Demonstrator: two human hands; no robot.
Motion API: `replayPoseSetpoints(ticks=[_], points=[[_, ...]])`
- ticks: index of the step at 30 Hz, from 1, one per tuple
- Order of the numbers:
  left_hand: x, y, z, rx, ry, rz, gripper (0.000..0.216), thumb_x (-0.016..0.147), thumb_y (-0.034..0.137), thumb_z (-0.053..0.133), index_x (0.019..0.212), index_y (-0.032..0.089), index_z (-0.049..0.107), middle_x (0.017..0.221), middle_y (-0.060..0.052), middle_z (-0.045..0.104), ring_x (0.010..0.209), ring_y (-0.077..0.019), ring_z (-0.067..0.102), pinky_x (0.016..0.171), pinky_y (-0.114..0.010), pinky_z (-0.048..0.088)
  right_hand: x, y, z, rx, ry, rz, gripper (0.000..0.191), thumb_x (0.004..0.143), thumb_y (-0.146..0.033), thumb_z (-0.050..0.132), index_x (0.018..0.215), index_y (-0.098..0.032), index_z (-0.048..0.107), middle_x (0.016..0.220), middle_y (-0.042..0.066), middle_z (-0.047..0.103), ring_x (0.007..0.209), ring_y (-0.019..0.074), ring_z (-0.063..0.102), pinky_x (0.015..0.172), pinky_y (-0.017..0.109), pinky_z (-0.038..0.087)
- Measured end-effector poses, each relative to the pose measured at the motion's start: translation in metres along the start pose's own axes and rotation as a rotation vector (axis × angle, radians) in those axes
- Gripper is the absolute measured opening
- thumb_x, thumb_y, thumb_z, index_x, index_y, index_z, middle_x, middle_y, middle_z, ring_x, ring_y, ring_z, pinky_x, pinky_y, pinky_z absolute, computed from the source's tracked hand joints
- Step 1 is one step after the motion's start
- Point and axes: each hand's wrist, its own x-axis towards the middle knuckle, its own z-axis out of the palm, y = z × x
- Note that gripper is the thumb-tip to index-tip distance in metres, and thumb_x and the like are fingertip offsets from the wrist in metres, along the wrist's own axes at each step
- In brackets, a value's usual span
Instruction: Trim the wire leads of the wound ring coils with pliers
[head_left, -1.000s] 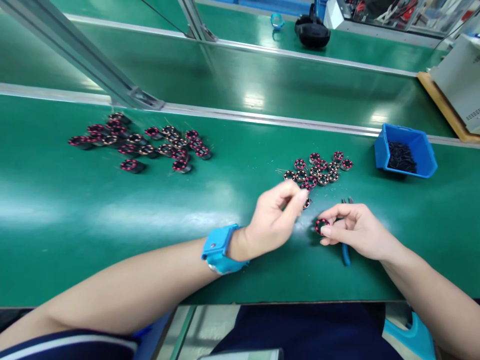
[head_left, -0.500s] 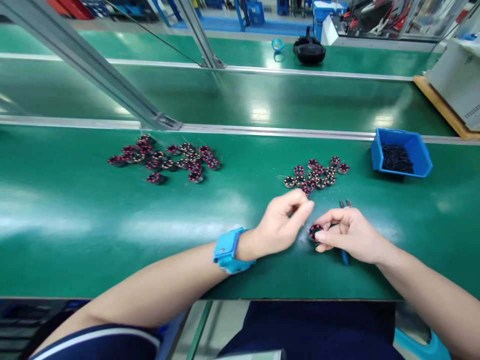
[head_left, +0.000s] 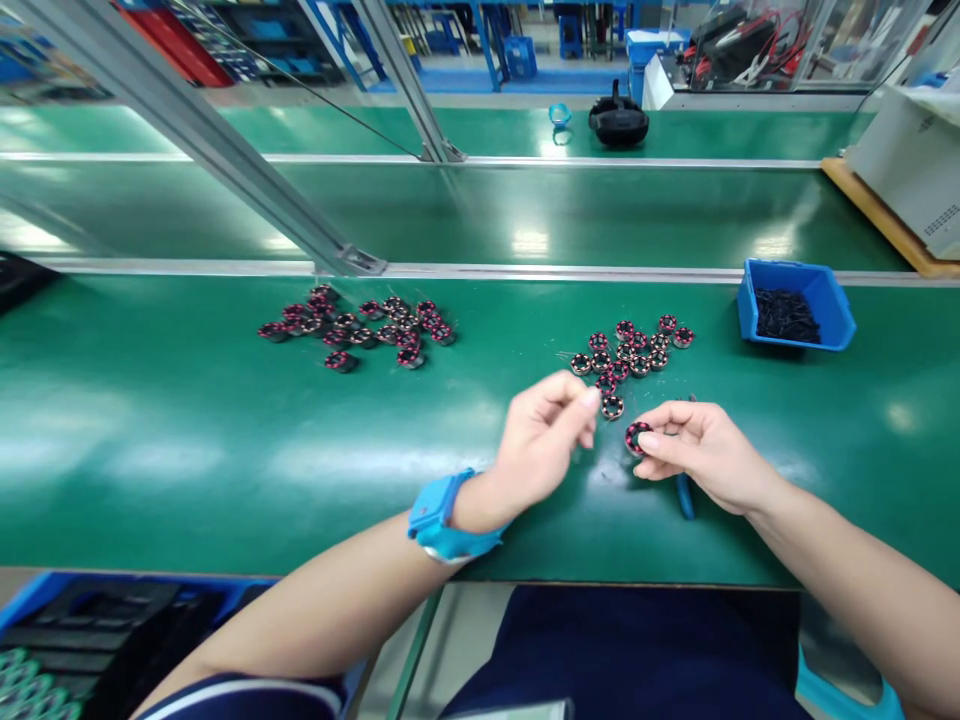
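Observation:
My right hand (head_left: 701, 455) pinches a small round stator with red and copper windings (head_left: 637, 436) just above the green bench. My left hand (head_left: 541, 445), with a blue wrist strap (head_left: 442, 515), hovers close to its left, thumb and forefinger pinched together; whether they hold a fine wire I cannot tell. Another stator (head_left: 612, 406) lies on the mat between the hands. Behind them sits a cluster of several like stators (head_left: 634, 350). Blue-handled pliers (head_left: 684, 495) lie under my right hand.
A second heap of several stators (head_left: 360, 325) lies at the left of the mat. A blue bin of black parts (head_left: 795, 305) stands at the right. A slanted aluminium post (head_left: 225, 165) meets the rail. A blue tray (head_left: 90, 620) sits below the bench edge.
The view has tilted upward, showing more of the far bench. My hands have risen slightly and drawn a little apart; the right still holds the stator.

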Motion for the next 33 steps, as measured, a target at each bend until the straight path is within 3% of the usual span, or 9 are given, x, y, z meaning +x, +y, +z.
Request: replayPoseSetpoints(ticks=[3, 8, 14, 18, 23, 25, 27, 30, 33], points=[[0.005, -0.006, -0.01, -0.105, 0.101, -0.001, 0.028, 0.082, 0.039, 0.066, 0.071, 0.016, 0.053, 0.059, 0.003, 0.054, 0.049, -0.0069, 0.049, 0.043, -0.018, 0.037, 0.001, 0.0, 0.0, 0.023, 0.039, -0.006, 0.035, 0.058, -0.035, 0.087, 0.079, -0.014, 0.069, 0.07, 0.0, 0.072, 0.057, 0.0127, 0.071, 0.055, 0.019, 0.059], [-0.006, -0.007, 0.002, -0.055, -0.189, -0.121, 0.05, 0.06, 0.025, 0.082, 0.101, 0.014, 0.055, 0.092, -0.005, 0.061, 0.067, -0.0109, 0.059, 0.05, -0.019, 0.047, 0.004, 0.004, -0.001, 0.048, 0.088, 0.003, 0.037, 0.056, -0.037, 0.088, 0.079, -0.015, 0.068, 0.064, 0.001, 0.071, 0.057, 0.0132, 0.071, 0.054, 0.019, 0.058], [-0.011, -0.015, 0.02, -0.161, -0.095, -0.221, 0.035, 0.066, 0.024, 0.079, 0.091, 0.013, 0.058, 0.081, -0.002, 0.061, 0.067, -0.0094, 0.059, 0.06, -0.021, 0.05, 0.009, 0.009, 0.001, -0.036, 0.115, -0.025, 0.039, 0.054, -0.037, 0.089, 0.077, -0.015, 0.065, 0.064, -0.001, 0.069, 0.056, 0.0112, 0.068, 0.056, 0.021, 0.058], [-0.01, -0.02, 0.012, -0.3, -0.139, -0.33, 0.036, 0.064, 0.023, 0.082, 0.089, 0.011, 0.06, 0.08, -0.003, 0.065, 0.068, -0.0093, 0.062, 0.064, -0.021, 0.052, -0.002, 0.005, -0.004, -0.427, 0.107, -0.188, 0.038, 0.076, -0.05, 0.07, 0.087, -0.015, 0.065, 0.069, 0.004, 0.07, 0.059, 0.0156, 0.068, 0.058, 0.028, 0.057], [-0.012, -0.017, -0.002, -0.38, -0.308, -0.558, 0.037, 0.063, 0.018, 0.084, 0.088, 0.011, 0.058, 0.07, 0.001, 0.064, 0.058, -0.0062, 0.061, 0.058, -0.018, 0.052, -0.035, 0.019, -0.017, -1.334, 0.466, -0.603, 0.062, 0.077, -0.058, 0.065, 0.119, -0.013, 0.058, 0.117, 0.019, 0.063, 0.107, 0.0336, 0.061, 0.09, 0.051, 0.05], [-0.011, -0.016, -0.006, -0.399, -0.384, -0.596, 0.039, 0.063, 0.017, 0.083, 0.093, 0.012, 0.058, 0.075, 0.0, 0.066, 0.063, -0.0093, 0.065, 0.058, -0.02, 0.054, -0.046, 0.031, -0.02, -1.593, 0.547, -0.53, 0.08, 0.074, -0.063, 0.064, 0.132, -0.01, 0.049, 0.132, 0.025, 0.052, 0.121, 0.0425, 0.049, 0.095, 0.061, 0.042], [-0.009, -0.016, -0.009, -0.406, -0.45, -0.617, 0.04, 0.064, 0.016, 0.082, 0.096, 0.012, 0.058, 0.081, -0.002, 0.066, 0.069, -0.0127, 0.069, 0.059, -0.022, 0.056, -0.053, 0.041, -0.024, -1.711, 0.554, -0.436, 0.079, 0.079, -0.058, 0.06, 0.138, -0.009, 0.042, 0.138, 0.027, 0.045, 0.125, 0.0442, 0.044, 0.096, 0.063, 0.04], [-0.006, -0.016, -0.012, -0.407, -0.545, -0.638, 0.039, 0.066, 0.016, 0.081, 0.098, 0.013, 0.059, 0.08, -0.001, 0.065, 0.072, -0.0149, 0.071, 0.059, -0.022, 0.057, -0.059, 0.041, -0.031, -1.718, 0.46, -0.395, 0.066, 0.083, -0.037, 0.055, 0.142, -0.013, 0.036, 0.139, 0.022, 0.045, 0.127, 0.038, 0.044, 0.099, 0.056, 0.042], [-0.005, -0.016, -0.014, -0.418, -0.581, -0.643, 0.038, 0.068, 0.016, 0.08, 0.1, 0.013, 0.06, 0.079, -0.001, 0.065, 0.073, -0.0155, 0.071, 0.059, -0.023, 0.057, -0.063, 0.029, -0.041, -1.696, 0.345, -0.412, 0.074, 0.077, -0.023, 0.054, 0.146, -0.017, 0.028, 0.135, 0.016, 0.049, 0.123, 0.0326, 0.048, 0.099, 0.05, 0.045]])
